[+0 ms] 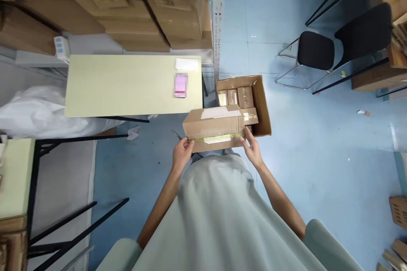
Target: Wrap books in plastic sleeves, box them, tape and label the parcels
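In front of my body I hold a taped cardboard box (219, 127) between both hands. White labels are stuck on its upper face and near side. My left hand (182, 153) grips the left end, its fingers closed at the lower corner. A thin dark pointed object (177, 135) shows beside those fingers; its kind is unclear. At the right end, my right hand (252, 149) has thumb and fingers on the corner. Just beyond, partly covered by this box, an open carton (263, 106) contains several smaller taped boxes (245, 97).
A pale table (127, 84) bears a pink-screened phone (181, 85) and a white slip (186, 64). Behind it, a metal shelf (218, 21) stores large cartons (178, 21). A black chair (316, 51) stands right. White plastic wrapping (34, 108) lies left.
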`<action>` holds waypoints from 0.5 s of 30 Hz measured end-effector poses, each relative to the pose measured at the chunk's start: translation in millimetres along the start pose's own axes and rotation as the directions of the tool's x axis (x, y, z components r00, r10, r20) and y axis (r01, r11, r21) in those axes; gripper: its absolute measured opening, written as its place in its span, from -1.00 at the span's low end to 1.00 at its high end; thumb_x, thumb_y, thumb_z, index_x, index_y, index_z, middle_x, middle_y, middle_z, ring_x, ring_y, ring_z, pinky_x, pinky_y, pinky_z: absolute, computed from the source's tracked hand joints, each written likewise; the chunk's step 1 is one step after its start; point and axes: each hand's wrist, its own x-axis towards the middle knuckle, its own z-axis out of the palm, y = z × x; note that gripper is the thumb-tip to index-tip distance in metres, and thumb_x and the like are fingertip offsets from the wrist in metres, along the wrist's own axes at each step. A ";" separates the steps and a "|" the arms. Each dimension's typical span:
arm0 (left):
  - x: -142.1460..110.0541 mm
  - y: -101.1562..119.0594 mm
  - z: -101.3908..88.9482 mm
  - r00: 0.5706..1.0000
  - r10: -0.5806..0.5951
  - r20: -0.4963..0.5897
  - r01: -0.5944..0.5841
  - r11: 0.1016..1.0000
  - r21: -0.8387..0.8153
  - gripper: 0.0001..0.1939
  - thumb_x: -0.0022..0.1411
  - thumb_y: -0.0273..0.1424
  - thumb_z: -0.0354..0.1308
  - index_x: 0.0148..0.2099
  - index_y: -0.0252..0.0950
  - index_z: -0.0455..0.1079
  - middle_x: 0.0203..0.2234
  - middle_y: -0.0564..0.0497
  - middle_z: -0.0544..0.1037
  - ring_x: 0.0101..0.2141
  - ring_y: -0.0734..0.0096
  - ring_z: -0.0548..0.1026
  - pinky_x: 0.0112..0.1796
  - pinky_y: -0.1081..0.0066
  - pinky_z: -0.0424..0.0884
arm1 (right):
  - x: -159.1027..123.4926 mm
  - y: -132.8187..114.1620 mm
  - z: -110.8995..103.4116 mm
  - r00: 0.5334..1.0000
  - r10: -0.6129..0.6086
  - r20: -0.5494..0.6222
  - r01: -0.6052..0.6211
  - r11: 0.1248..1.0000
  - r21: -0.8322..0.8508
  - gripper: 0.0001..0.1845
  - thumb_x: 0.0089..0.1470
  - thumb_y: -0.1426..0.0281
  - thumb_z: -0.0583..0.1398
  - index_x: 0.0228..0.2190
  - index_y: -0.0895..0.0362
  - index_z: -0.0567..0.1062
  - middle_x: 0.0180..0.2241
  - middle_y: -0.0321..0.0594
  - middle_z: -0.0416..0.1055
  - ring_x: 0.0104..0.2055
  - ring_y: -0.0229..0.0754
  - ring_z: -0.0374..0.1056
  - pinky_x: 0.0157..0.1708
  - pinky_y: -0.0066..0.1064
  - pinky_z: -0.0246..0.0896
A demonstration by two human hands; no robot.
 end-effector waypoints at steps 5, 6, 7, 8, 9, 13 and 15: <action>-2.9 45.1 86.8 0.990 0.037 0.134 -0.041 0.999 0.031 -0.70 0.35 -0.23 0.28 0.05 -0.22 0.64 0.01 -0.15 0.78 0.07 -0.02 0.73 0.12 0.16 0.61 | 22.3 32.1 -99.6 0.997 0.058 -0.055 -0.057 0.998 0.019 0.09 0.25 -0.31 0.31 0.55 0.03 0.32 0.58 -0.05 0.19 0.64 0.20 0.12 0.64 0.15 -0.01; -3.6 51.4 101.0 0.988 0.038 0.152 -0.045 0.998 0.041 -0.70 0.36 -0.24 0.28 0.05 -0.22 0.64 0.03 -0.16 0.78 0.08 -0.02 0.73 0.12 0.15 0.61 | 25.6 37.5 -114.8 0.996 0.070 -0.061 -0.069 0.997 0.016 0.09 0.26 -0.30 0.30 0.55 0.04 0.32 0.58 -0.04 0.19 0.64 0.20 0.11 0.64 0.16 -0.01; -4.6 56.6 113.8 0.985 0.037 0.170 -0.046 0.998 0.050 -0.71 0.36 -0.24 0.28 0.06 -0.22 0.64 0.05 -0.17 0.77 0.09 -0.02 0.73 0.12 0.15 0.61 | 28.7 42.6 -128.0 0.995 0.082 -0.065 -0.081 0.997 0.012 0.09 0.27 -0.30 0.30 0.55 0.05 0.31 0.58 -0.03 0.20 0.64 0.21 0.11 0.64 0.16 -0.01; -5.7 60.7 125.3 0.982 0.033 0.185 -0.045 0.997 0.062 -0.71 0.37 -0.24 0.28 0.06 -0.21 0.65 0.05 -0.17 0.77 0.09 -0.02 0.73 0.12 0.15 0.62 | 31.7 47.3 -139.1 0.993 0.093 -0.067 -0.093 0.996 0.007 0.08 0.28 -0.29 0.29 0.55 0.06 0.31 0.58 -0.02 0.20 0.64 0.21 0.11 0.63 0.17 -0.01; -7.0 63.8 135.5 0.980 0.027 0.197 -0.043 0.996 0.078 -0.72 0.37 -0.24 0.29 0.05 -0.21 0.65 0.03 -0.17 0.77 0.07 -0.02 0.73 0.10 0.14 0.62 | 34.6 51.5 -148.4 0.992 0.102 -0.069 -0.102 0.995 0.002 0.07 0.29 -0.29 0.28 0.55 0.06 0.30 0.58 0.00 0.20 0.64 0.21 0.11 0.63 0.17 0.00; -11.3 68.8 163.9 0.974 -0.004 0.225 -0.025 0.992 0.123 -0.71 0.35 -0.20 0.34 0.04 -0.19 0.65 -0.03 -0.16 0.77 -0.02 0.01 0.74 0.03 0.17 0.64 | 45.1 65.6 -170.8 0.990 0.119 -0.075 -0.121 0.992 -0.018 0.06 0.32 -0.28 0.25 0.55 0.09 0.30 0.59 0.03 0.17 0.65 0.21 0.10 0.63 0.17 0.00; -9.8 71.3 172.4 0.974 -0.014 0.228 -0.018 0.990 0.139 -0.72 0.33 -0.21 0.36 0.03 -0.18 0.65 -0.03 -0.15 0.77 -0.04 0.03 0.74 0.01 0.18 0.64 | 51.7 71.6 -176.7 0.990 0.124 -0.073 -0.125 0.992 -0.014 0.06 0.31 -0.28 0.26 0.55 0.09 0.31 0.59 0.04 0.18 0.65 0.22 0.10 0.63 0.18 0.00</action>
